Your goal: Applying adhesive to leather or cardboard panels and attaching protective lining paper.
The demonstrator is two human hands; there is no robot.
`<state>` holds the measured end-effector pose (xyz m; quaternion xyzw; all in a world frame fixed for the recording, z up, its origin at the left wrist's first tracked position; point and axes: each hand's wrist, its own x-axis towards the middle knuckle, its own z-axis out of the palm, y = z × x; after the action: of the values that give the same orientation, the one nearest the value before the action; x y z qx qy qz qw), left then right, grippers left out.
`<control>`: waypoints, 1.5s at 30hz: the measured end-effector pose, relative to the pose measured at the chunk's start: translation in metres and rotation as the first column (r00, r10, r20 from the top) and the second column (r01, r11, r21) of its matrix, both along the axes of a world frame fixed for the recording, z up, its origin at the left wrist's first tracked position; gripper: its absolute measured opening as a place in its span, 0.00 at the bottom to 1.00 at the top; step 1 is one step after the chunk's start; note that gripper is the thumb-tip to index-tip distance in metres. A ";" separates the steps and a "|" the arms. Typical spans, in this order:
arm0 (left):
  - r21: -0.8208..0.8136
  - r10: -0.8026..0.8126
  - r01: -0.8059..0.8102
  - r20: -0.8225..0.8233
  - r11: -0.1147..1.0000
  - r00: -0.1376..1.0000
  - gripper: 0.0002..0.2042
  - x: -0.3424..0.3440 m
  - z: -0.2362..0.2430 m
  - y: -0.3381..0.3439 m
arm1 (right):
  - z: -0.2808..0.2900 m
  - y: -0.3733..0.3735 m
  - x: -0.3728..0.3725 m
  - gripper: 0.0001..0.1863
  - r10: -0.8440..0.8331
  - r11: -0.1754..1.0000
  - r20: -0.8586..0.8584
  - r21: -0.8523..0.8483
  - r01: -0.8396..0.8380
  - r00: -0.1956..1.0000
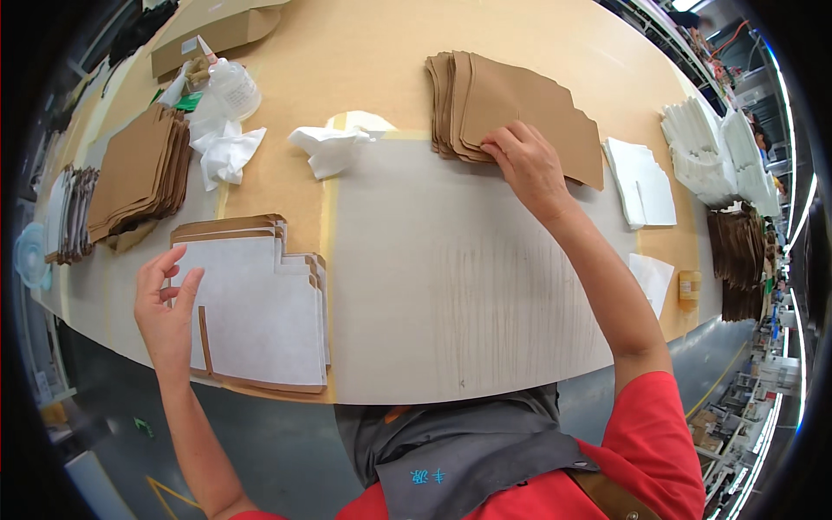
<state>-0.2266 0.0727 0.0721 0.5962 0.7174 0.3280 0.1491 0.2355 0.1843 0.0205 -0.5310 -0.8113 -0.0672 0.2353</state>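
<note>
My right hand [524, 165] pinches the near edge of a fanned stack of brown, step-cut cardboard pieces [511, 95] at the upper middle of the head view. At lower left, my left hand [169, 299], fingers curled but apart and empty, is at the left edge of a pile of white-faced pieces [256, 312] with brown edges and a narrow brown slot. The fingers of my left hand are raised beside the top sheet; whether any touches it I cannot tell.
Brown pieces [130, 169], a glue bottle [234, 91] and crumpled tissues [225, 156] lie left. White pieces [641, 186], white bundles [693, 139], dark brown stacks [735, 251] and a small yellow jar [689, 286] line the right. The table's curved near edge [433, 400] runs before me.
</note>
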 end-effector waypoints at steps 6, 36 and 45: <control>0.038 -0.136 0.136 -0.015 0.990 0.991 0.15 0.043 0.016 0.009 | -0.014 0.010 0.010 0.04 0.048 0.995 0.181 0.080 -0.064 0.982; 0.134 -0.561 0.607 0.576 0.783 0.595 0.17 0.320 0.045 0.081 | 0.184 -0.258 0.028 0.18 0.055 0.701 -0.891 0.357 -0.618 -0.452; 0.268 -0.834 0.804 0.333 0.531 0.440 0.16 0.316 0.113 -0.008 | 0.031 -0.174 0.100 0.38 -0.432 0.885 -0.896 -0.443 -0.146 0.101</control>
<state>0.0890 0.0648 0.1846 0.7862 0.2764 0.3602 0.4193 0.3357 0.0103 0.0511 -0.5540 -0.3806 0.4576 0.5821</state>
